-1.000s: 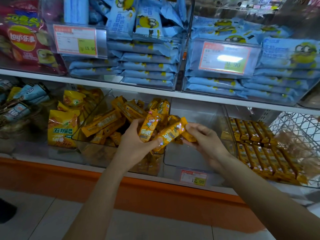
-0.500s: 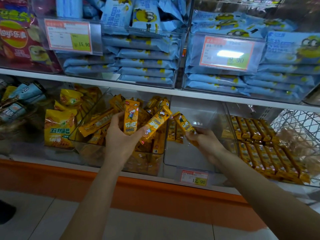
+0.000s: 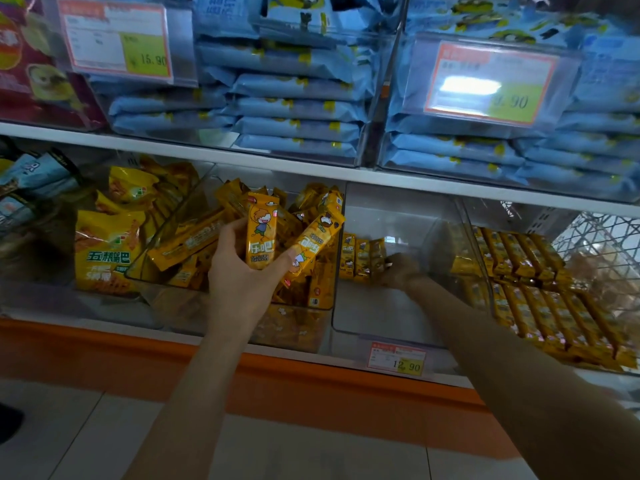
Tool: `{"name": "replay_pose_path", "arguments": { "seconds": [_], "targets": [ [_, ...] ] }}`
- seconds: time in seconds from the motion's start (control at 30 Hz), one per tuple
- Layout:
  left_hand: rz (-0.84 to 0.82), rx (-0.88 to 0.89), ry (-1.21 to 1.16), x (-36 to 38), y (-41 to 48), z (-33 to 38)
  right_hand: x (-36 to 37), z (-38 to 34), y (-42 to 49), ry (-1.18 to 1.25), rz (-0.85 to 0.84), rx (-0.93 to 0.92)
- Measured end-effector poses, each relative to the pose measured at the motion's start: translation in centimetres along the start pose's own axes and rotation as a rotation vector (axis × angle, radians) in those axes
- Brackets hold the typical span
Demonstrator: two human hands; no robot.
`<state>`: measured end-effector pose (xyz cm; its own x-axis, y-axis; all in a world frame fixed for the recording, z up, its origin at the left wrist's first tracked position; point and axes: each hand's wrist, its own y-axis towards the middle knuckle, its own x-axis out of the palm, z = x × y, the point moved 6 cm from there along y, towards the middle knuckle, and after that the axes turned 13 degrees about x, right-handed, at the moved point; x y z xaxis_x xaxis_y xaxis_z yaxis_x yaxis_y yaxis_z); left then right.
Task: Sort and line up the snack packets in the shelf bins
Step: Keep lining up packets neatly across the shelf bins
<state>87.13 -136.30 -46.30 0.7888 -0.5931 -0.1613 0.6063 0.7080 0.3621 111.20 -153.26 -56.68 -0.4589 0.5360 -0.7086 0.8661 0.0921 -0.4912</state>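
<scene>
Glossy yellow foil snack packets [image 3: 262, 237], slim and oblong, sit fanned in my left hand [image 3: 239, 275], pinched before the jumbled bin. My right hand [image 3: 398, 270] reaches deep into the clear plastic bin [image 3: 408, 306], fingers curled against a short upright packet row [image 3: 362, 259]; I cannot tell its grip.

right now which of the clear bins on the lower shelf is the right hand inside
The nearly empty middle bin, above the 12.90 tag. The right hand sits by its few upright packets; neighbouring bins are full.
</scene>
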Motion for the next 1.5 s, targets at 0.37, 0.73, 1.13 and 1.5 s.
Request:
{"name": "replay_pose_path", "arguments": {
  "seconds": [0.37,0.73,1.13,1.5],
  "targets": [
    [-0.024,0.008,-0.034,0.1,-0.3,0.3,-0.4,-1.6,-2.5,-0.298,0.123,-0.248],
    [-0.068,0.038,-0.059,0.2,-0.8,1.3,-2.1,-3.9,-17.5,0.716,-0.357,-0.366],
    [-0.181,0.092,-0.085,2.9,-1.9,3.0,-3.1,-3.2,-17.6,0.586,-0.071,-0.487],
    [-0.243,0.114,-0.042,3.1,-1.5,2.5,-4.6,-2.4,-16.1,-0.365,-0.138,-0.761]
  ]
}}
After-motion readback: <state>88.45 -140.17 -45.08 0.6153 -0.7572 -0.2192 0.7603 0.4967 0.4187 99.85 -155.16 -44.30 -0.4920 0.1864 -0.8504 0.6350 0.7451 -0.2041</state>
